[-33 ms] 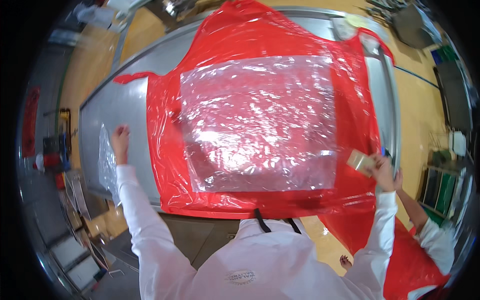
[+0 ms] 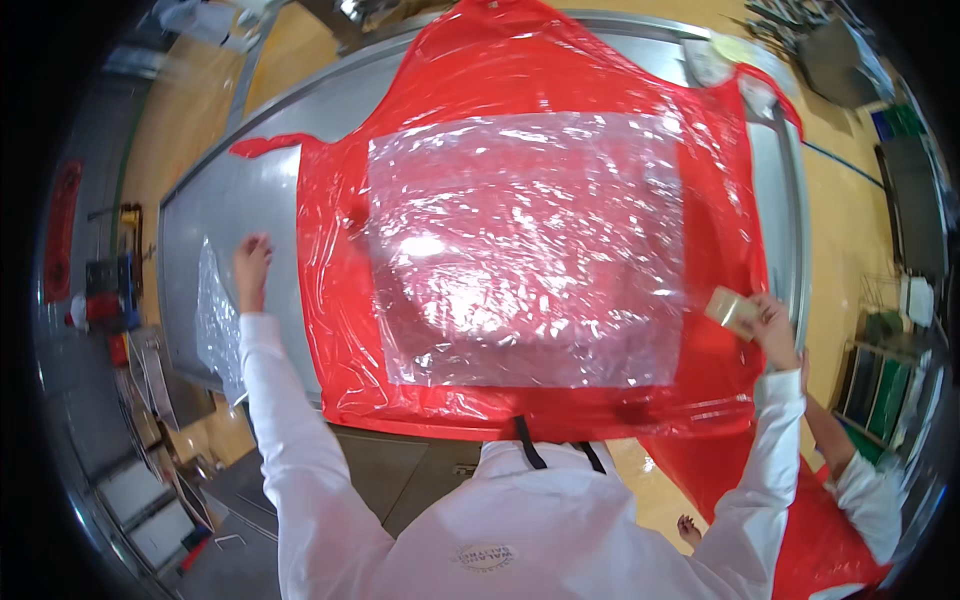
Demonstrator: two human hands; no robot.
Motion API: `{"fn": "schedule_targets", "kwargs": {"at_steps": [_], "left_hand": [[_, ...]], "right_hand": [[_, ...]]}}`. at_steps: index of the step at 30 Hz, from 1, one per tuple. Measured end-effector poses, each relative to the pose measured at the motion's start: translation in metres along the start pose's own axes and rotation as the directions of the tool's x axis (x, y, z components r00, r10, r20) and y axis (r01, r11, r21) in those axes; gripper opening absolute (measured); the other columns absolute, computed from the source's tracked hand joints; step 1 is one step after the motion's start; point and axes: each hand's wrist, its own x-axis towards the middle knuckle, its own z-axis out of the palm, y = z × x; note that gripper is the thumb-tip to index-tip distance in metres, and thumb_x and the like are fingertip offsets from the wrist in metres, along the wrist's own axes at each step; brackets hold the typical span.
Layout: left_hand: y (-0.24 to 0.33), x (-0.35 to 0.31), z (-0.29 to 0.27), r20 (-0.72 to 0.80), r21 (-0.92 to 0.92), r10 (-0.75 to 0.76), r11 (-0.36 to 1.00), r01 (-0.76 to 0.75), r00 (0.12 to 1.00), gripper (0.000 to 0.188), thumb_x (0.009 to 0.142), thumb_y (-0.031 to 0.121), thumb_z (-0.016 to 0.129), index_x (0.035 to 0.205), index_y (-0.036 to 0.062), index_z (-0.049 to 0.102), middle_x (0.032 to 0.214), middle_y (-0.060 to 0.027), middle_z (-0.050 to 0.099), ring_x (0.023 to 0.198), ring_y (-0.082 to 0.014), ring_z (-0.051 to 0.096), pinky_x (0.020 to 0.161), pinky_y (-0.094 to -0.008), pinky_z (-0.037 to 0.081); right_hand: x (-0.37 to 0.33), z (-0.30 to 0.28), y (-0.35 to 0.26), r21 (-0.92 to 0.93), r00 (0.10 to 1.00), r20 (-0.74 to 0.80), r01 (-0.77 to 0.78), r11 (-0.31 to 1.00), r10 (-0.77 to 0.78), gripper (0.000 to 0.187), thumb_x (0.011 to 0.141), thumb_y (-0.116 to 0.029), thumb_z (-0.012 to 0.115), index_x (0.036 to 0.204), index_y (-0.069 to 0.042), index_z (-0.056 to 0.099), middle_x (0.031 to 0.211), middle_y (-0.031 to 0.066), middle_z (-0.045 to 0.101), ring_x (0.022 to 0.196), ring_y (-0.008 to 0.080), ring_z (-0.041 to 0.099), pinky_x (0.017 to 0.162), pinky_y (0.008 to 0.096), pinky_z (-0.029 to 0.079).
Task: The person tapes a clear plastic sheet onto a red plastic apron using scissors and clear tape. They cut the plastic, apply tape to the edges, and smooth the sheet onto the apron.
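Note:
A large red plastic apron (image 2: 335, 260) lies spread over a metal table, its neck end at the far side. On its middle rests a rectangular sheet of clear, wrinkled plastic (image 2: 525, 250). My right hand (image 2: 772, 325), over the apron's right edge, grips what looks like a roll of tan packing tape (image 2: 731, 311). To the left of the apron, my left hand (image 2: 253, 258) is raised over the bare metal, fingers curled together. Whether anything small is pinched in them cannot be seen. A crumpled clear plastic piece (image 2: 216, 325) lies beside my left forearm.
The metal table (image 2: 205, 200) has a raised rim. Close on my right, a co-worker in red (image 2: 820, 530) reaches in with an arm (image 2: 828, 435). A pale round item (image 2: 722, 58) lies at the far right corner. Racks with green panels (image 2: 885, 395) stand farther right.
My left hand has risen slightly and turned. The right hand, still gripping the tan roll, shifts a little right and upward. The whole view has slid slightly.

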Motion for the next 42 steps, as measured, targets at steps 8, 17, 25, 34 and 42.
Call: {"fn": "schedule_targets", "kwargs": {"at_steps": [8, 17, 25, 34, 42], "left_hand": [[-0.020, 0.172, 0.174, 0.110, -0.120, -0.019, 0.992, 0.032, 0.994, 0.018, 0.097, 0.018, 0.058, 0.094, 0.0019, 0.066, 0.077, 0.0003, 0.061, 0.067, -0.0077, 0.053, 0.064, -0.0249, 0.042], [-0.050, 0.244, 0.222, 0.145, 0.077, -0.135, 0.989, 0.125, 0.980, 0.026, 0.094, 0.020, 0.063, 0.106, -0.0021, 0.070, 0.081, -0.0003, 0.065, 0.070, -0.0071, 0.055, 0.066, -0.0229, 0.046], [-0.060, 0.236, 0.230, 0.041, 0.069, -0.144, 0.988, 0.141, 0.989, 0.026, 0.091, 0.022, 0.067, 0.102, -0.0010, 0.072, 0.087, -0.0025, 0.069, 0.075, -0.0092, 0.059, 0.072, -0.0244, 0.048], [-0.070, 0.241, 0.235, 0.065, -0.035, -0.126, 0.991, 0.129, 0.990, 0.022, 0.090, 0.018, 0.068, 0.100, -0.0012, 0.073, 0.093, -0.0052, 0.072, 0.083, -0.0115, 0.064, 0.076, -0.0261, 0.051], [-0.085, 0.250, 0.231, 0.097, -0.132, -0.138, 0.980, 0.150, 0.986, 0.019, 0.089, 0.014, 0.067, 0.101, -0.0003, 0.073, 0.096, -0.0062, 0.072, 0.086, -0.0128, 0.065, 0.078, -0.0249, 0.051]], "right_hand": [[0.242, -0.069, -0.077, -0.207, 0.985, -0.121, 0.092, 0.974, -0.119, 0.023, 0.096, -0.029, 0.063, 0.089, -0.007, 0.066, 0.079, -0.0030, 0.064, 0.070, 0.0033, 0.057, 0.061, 0.0203, 0.044], [0.420, -0.073, -0.077, -0.288, 0.990, -0.065, 0.100, 0.952, -0.123, 0.029, 0.098, -0.034, 0.060, 0.089, -0.008, 0.069, 0.078, -0.0049, 0.064, 0.068, 0.0013, 0.057, 0.063, 0.0182, 0.043], [0.443, -0.071, -0.066, -0.253, 0.994, -0.047, 0.080, 0.964, -0.094, 0.027, 0.097, -0.032, 0.061, 0.089, -0.008, 0.069, 0.079, -0.0046, 0.064, 0.068, 0.0016, 0.057, 0.064, 0.0186, 0.043], [0.437, -0.068, -0.073, -0.224, 0.997, -0.036, 0.059, 0.973, -0.069, 0.026, 0.098, -0.031, 0.060, 0.087, -0.008, 0.067, 0.079, -0.0055, 0.061, 0.068, 0.0007, 0.053, 0.062, 0.0187, 0.041], [0.435, -0.061, -0.069, -0.231, 0.997, -0.066, 0.020, 0.973, -0.036, 0.024, 0.099, -0.029, 0.059, 0.090, -0.008, 0.068, 0.079, -0.0055, 0.063, 0.068, 0.0009, 0.056, 0.064, 0.0180, 0.043]]}}
